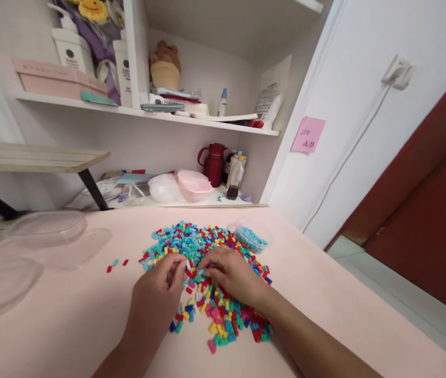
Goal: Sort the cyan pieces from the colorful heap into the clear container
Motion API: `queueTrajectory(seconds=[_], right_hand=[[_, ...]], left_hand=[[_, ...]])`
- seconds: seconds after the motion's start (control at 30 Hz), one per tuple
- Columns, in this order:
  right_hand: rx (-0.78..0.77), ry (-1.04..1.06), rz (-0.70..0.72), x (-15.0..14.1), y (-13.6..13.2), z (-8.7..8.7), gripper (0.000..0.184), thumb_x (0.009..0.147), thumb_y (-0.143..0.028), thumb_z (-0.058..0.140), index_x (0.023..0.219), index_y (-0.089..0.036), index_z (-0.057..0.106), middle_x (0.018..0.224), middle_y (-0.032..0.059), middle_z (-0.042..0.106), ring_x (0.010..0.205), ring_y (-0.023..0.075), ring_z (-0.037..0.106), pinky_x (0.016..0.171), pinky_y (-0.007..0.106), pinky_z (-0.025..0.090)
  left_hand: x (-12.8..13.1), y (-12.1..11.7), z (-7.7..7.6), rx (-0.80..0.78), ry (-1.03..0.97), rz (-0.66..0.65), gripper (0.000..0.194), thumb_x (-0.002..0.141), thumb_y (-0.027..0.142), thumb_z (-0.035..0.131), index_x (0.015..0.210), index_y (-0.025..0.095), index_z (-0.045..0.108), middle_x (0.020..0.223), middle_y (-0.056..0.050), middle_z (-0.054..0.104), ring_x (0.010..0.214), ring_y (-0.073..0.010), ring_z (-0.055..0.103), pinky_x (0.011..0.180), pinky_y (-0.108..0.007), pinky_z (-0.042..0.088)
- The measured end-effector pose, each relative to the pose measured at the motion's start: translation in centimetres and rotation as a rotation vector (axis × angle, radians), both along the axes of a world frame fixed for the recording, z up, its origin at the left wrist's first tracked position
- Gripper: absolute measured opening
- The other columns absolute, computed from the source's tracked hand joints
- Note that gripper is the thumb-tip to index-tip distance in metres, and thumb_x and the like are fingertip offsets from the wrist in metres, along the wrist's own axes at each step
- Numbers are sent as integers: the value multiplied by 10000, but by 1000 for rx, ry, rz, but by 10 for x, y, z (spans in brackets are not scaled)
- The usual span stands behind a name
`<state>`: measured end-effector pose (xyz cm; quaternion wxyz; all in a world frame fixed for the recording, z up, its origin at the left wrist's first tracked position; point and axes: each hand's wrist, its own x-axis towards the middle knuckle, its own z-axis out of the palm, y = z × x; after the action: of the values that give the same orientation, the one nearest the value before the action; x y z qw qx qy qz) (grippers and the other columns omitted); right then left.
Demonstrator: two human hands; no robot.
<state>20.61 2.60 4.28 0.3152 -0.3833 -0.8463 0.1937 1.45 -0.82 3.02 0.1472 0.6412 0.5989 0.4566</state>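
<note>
A large heap of small coloured plastic toy bricks (191, 243) is spread over the pink tabletop. At its left front side is my left hand (159, 286), thumb and fingertips pressed together in a pinch. What it holds, if anything, is too small to make out. My right hand (234, 274) reaches over the middle of the heap, its thumb and fingers parted and touching the bricks; part of the heap is hidden under it. Just behind my right hand stands a clear plastic tub (250, 237) with light blue bricks in it.
Clear plastic containers (45, 229) lie at the left of the table (309, 315), beside a few stray bricks (115, 262). At the back, a shelf holds a pink bowl (194, 184), a dark red jug (214, 164) and bottles (236, 177). A wooden ledge (38, 157) juts in from the left.
</note>
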Motion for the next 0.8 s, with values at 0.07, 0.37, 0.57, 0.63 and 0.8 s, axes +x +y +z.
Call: queueTrajectory(seconds=[0.07,0.37,0.57,0.63,0.8], right_hand=[[-14,-13,-5,0,0,-1,212,814,-80,644,929,-245,711,918,7,718,919,176,620,872,308,456],[-61,-11,7,-1,-2,-1,363,769,-21,626,1043,-248,698,1024,25,710,957,180,631,863,295,471],[9,-2,-66,9,4,5,338,793,-74,622,1067,-257,692,1036,26,717,993,203,626,895,336,464],[83,23,-165,23,11,11,284,814,-115,605,1047,-250,697,1026,34,718,976,211,627,899,364,460],[287,167,-631,72,31,22,193,827,-213,570,961,-239,707,1009,64,704,989,262,597,926,461,428]], left_hand=[[1,0,-1,-10,3,-6,198,841,408,494,873,289,648,696,36,724,605,-157,689,516,-217,491],[0,0,-5,-61,-7,-9,209,846,429,489,881,297,646,694,44,711,592,-151,675,520,-217,490],[1,-2,-1,-73,-35,11,208,831,444,504,860,299,651,650,54,690,561,-143,658,506,-210,481],[2,-3,1,-75,-64,28,216,828,457,508,857,300,652,645,57,686,547,-137,651,506,-208,483],[0,-2,0,-47,-143,47,253,806,499,527,860,290,657,653,49,689,541,-133,655,518,-204,498]])
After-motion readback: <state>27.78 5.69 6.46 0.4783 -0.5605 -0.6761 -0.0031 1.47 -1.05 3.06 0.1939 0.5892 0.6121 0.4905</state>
